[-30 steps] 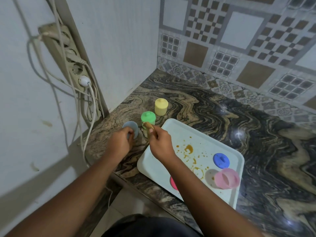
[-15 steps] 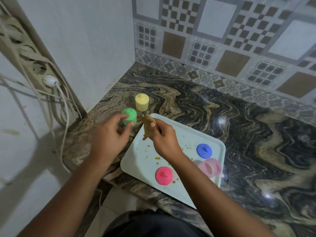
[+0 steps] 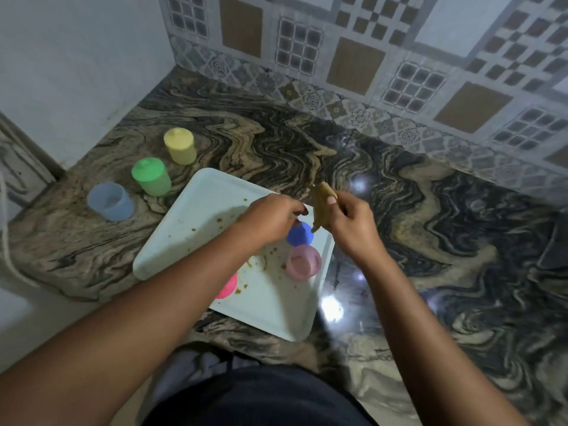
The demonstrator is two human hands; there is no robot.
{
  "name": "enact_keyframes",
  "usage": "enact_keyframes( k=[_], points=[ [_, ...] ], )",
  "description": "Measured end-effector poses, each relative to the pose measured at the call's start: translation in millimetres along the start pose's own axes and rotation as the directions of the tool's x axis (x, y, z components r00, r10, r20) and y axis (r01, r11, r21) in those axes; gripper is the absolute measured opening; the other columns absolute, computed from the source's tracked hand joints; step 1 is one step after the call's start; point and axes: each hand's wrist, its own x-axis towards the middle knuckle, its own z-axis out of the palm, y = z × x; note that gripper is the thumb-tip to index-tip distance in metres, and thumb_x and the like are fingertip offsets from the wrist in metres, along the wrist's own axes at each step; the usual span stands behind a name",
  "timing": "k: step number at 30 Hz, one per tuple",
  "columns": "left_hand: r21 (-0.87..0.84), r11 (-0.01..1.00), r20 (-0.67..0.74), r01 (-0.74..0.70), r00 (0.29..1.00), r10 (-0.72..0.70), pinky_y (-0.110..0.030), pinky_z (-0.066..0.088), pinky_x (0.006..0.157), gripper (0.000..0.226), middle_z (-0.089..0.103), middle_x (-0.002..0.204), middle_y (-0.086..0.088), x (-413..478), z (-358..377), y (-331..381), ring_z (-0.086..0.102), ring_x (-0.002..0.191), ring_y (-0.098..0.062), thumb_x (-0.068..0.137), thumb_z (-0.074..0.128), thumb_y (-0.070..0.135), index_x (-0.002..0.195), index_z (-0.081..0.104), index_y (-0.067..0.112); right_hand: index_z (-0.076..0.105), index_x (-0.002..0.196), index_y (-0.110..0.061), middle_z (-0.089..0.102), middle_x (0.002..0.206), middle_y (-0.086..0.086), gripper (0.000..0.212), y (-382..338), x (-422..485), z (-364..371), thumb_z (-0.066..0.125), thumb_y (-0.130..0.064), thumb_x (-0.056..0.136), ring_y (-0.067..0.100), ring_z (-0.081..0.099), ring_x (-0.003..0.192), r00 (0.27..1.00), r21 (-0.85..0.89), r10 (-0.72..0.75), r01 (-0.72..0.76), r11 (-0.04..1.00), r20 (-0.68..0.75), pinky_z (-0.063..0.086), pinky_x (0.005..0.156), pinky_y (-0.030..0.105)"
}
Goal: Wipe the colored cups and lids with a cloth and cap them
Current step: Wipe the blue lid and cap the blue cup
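Observation:
My right hand (image 3: pixel 349 221) pinches a tan cloth (image 3: pixel 321 202) above the far right corner of the white tray (image 3: pixel 184 235). My left hand (image 3: pixel 270 219) reaches across the tray with fingers loosely bent just over the blue lid (image 3: pixel 301 236); I cannot tell whether they touch it. A pink cup (image 3: pixel 302 262) lies on its side beside that lid. My left forearm partly hides a pink lid (image 3: pixel 229 289). On the counter to the left stand an open blue cup (image 3: pixel 111 202), a capped green cup (image 3: pixel 151 176) and a capped yellow cup (image 3: pixel 179 146).
Brown crumbs and smears dot the tray. The marbled counter (image 3: pixel 430 229) meets a white wall on the left and a tiled wall at the back. The counter's front edge runs just below the tray. A white cable (image 3: pixel 4 229) hangs at the far left.
My left hand left the blue cup standing on the counter and swung right across the tray to the blue lid. My right hand moved right with the cloth.

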Motion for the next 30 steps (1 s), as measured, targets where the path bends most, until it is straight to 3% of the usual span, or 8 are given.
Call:
enact_keyframes(
  k=[2,5,11,16,20,24,27,30],
  points=[
    [0.071,0.997,0.105,-0.020,0.994,0.012,-0.036,0.053,0.088,0.034,0.072,0.114,0.002,7.6,13.9,1.3,0.066,0.108,-0.024,0.087,0.061,0.022,0.117,0.071,0.034,0.059,0.069,-0.023,0.058,0.061,-0.004,0.034,13.7,-1.8,-2.7,0.050,-0.025,0.103,0.003,0.053,0.058,1.000,-0.026,0.025,-0.025,0.999,0.006,0.053,0.064,0.041],
    [0.179,0.983,0.192,-0.046,0.981,0.011,-0.032,0.049,0.080,0.034,0.067,0.109,0.000,11.7,26.5,1.7,0.064,0.104,-0.024,0.086,0.064,0.020,0.115,0.070,0.035,0.072,0.090,-0.021,0.069,0.075,0.004,0.027,28.0,-3.6,-0.5,0.049,-0.031,0.101,0.016,0.063,0.072,0.997,-0.021,0.066,-0.065,0.998,0.048,0.058,0.073,0.046],
    [0.281,0.956,0.075,-0.085,0.995,0.066,-0.038,0.050,0.084,0.030,0.064,0.116,0.000,13.5,38.9,-6.2,0.056,0.111,-0.027,0.094,0.062,0.028,0.123,0.067,0.033,0.075,0.111,-0.017,0.073,0.090,-0.001,0.025,37.2,-1.0,0.8,0.051,-0.022,0.105,0.020,0.068,0.088,0.994,0.002,0.097,-0.097,0.995,0.052,0.058,0.083,0.043],
    [-0.096,0.995,-0.179,-0.016,0.984,-0.001,-0.035,0.053,0.089,0.019,0.068,0.111,-0.007,6.4,36.2,-16.6,0.067,0.100,-0.029,0.083,0.074,0.007,0.102,0.076,0.013,0.074,0.112,-0.015,0.070,0.075,-0.008,0.026,31.3,-1.1,2.1,0.050,-0.020,0.106,0.017,0.069,0.073,0.996,0.091,0.093,-0.093,0.991,0.014,0.060,0.079,0.051],
    [-0.330,0.944,-0.296,0.021,0.947,-0.124,-0.027,0.054,0.075,0.015,0.070,0.083,0.007,-15.4,6.9,-1.0,0.073,0.077,-0.021,0.086,0.077,0.015,0.100,0.074,0.018,0.071,0.121,-0.022,0.077,0.083,0.000,0.031,11.3,-7.1,15.8,0.046,-0.029,0.104,0.027,0.076,0.076,0.998,0.199,0.043,-0.051,0.979,0.045,0.060,0.082,0.055],
    [-0.633,0.768,-0.218,0.098,0.929,-0.298,-0.039,0.064,0.067,0.023,0.074,0.106,0.006,-37.5,-18.5,8.9,0.076,0.072,-0.016,0.084,0.081,0.012,0.104,0.076,0.021,0.068,0.128,-0.016,0.076,0.110,0.015,0.032,-8.6,-11.4,26.5,0.045,-0.021,0.108,0.031,0.077,0.095,0.994,0.407,0.068,-0.096,0.909,0.082,0.062,0.084,0.043],
    [-0.861,0.495,-0.112,0.115,0.908,-0.405,-0.035,0.064,0.070,0.039,0.072,0.118,-0.009,-54.8,-35.9,12.7,0.077,0.086,-0.018,0.079,0.081,-0.003,0.111,0.072,0.018,0.063,0.134,-0.004,0.076,0.109,0.014,0.033,-21.3,-15.2,25.6,0.041,-0.012,0.111,0.022,0.077,0.095,0.986,0.509,0.107,-0.159,0.846,0.130,0.061,0.079,0.027],
    [-0.974,0.216,-0.044,0.070,0.876,-0.481,-0.031,0.063,0.070,0.050,0.076,0.108,-0.010,-66.1,-47.3,13.3,0.077,0.090,-0.022,0.076,0.079,-0.010,0.117,0.066,0.016,0.066,0.130,-0.009,0.077,0.110,0.013,0.032,-33.1,-18.7,29.8,0.041,-0.014,0.111,0.024,0.077,0.096,0.983,0.550,0.093,-0.164,0.819,0.155,0.062,0.084,0.031]
  ],
)
